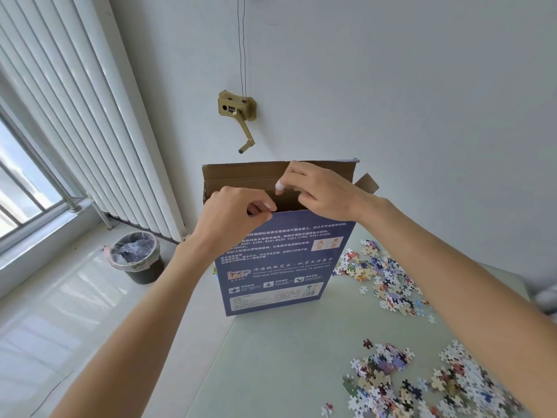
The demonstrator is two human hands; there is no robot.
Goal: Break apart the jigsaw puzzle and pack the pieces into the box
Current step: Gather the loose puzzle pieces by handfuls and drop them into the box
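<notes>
Already standing the box (277, 260) upright at the table's (286, 357) far edge, left hand (232, 215) pinching its front rim, right hand (316, 188) curling over the open mouth. Leaving loose pieces (422, 378) scattered right of the box, none visibly packed.

The box (283, 260) at the frame's centre is dark blue outside with white print and an orange logo, plain brown cardboard inside. Loose puzzle pieces (388, 276) at right and lower right are speckled white, navy, red and tan (many show pale backs). The table (286, 357) is pale green.
</notes>
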